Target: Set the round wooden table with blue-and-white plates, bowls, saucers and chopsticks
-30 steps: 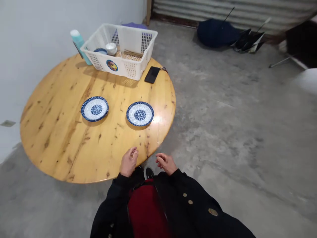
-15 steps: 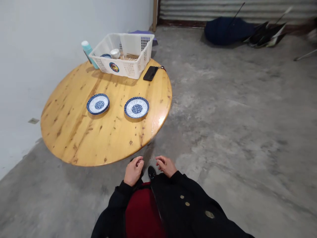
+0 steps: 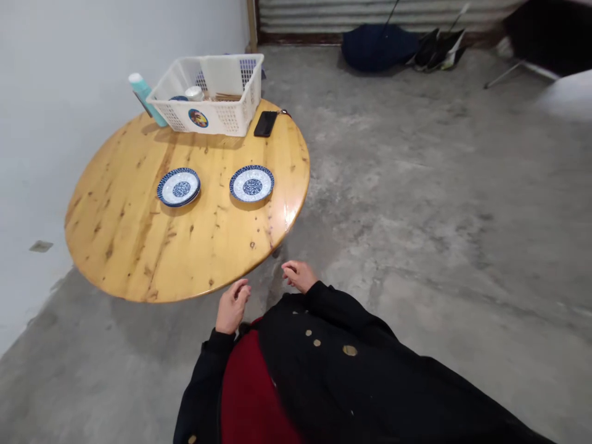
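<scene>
My left hand [image 3: 232, 306] hovers just off the front edge of the round wooden table [image 3: 115, 246], fingers loosely bent, a gap between thumb and forefinger, nothing held. To its right, my right hand [image 3: 300, 275] is also in the air beside the edge, its fingers loosely curled and slightly apart with nothing in them. Nearest the hands on the tabletop lies a blue-and-white plate [image 3: 252, 184]. Left of it sits a small stack of matching plates [image 3: 179, 187]. Neither hand touches the plates.
A white plastic basket [image 3: 208, 117] at the back holds a white bowl [image 3: 195, 93], chopsticks [image 3: 228, 97] and blue-rimmed dishes. Beside it are a teal bottle [image 3: 147, 97] and a black phone [image 3: 265, 124]. Umbrellas [image 3: 379, 48] lie open on the concrete floor; a wall stands left.
My view has swung to the right, so the table and basket sit further left. Both hands rose slightly in the picture and moved a little apart. The plates stay put on the table.
</scene>
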